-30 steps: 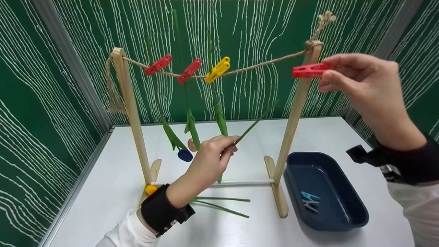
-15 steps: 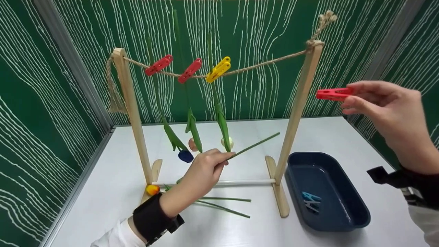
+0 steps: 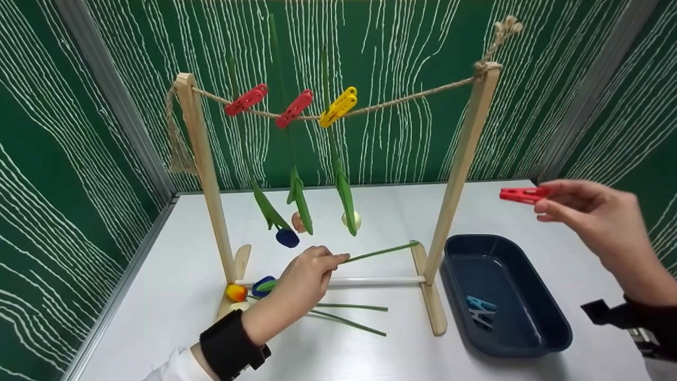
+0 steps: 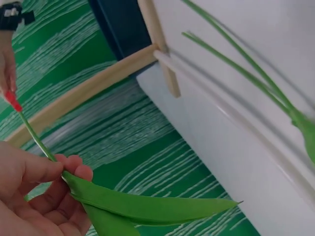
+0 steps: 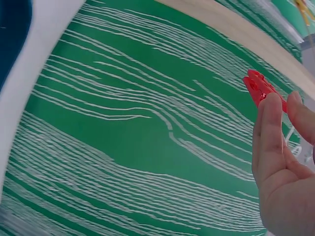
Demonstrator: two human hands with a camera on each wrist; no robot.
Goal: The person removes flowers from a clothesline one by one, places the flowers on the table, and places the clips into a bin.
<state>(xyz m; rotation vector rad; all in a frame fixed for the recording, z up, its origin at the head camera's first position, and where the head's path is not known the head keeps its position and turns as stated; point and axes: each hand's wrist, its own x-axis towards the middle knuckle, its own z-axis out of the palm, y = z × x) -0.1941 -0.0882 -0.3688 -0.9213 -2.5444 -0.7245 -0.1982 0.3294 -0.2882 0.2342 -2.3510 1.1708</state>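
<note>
In the head view my left hand [image 3: 304,283] pinches the green stem of an artificial tulip [image 3: 381,251]; its blue bloom [image 3: 261,286] shows beside the wrist. The left wrist view shows the thumb and fingers on the stem just above a long leaf [image 4: 162,209]. Off to the right, my right hand [image 3: 597,217] holds a red clothespin [image 3: 521,194] between thumb and fingertips, above the table. Three tulips hang bloom-down from the rope [image 3: 412,97], clipped by two red clothespins [image 3: 246,99] and a yellow clothespin [image 3: 338,107].
Wooden posts [image 3: 468,159] carry the rope, with a white bar [image 3: 375,281] low between them. A dark blue basin [image 3: 508,296] with blue clothespins [image 3: 481,309] stands at right. More tulips lie in front, one yellow-orange bloom [image 3: 236,292] at the left foot.
My right hand has moved down and to the right with the red clothespin. My left hand has lowered the tulip, and its stem now lies flatter.
</note>
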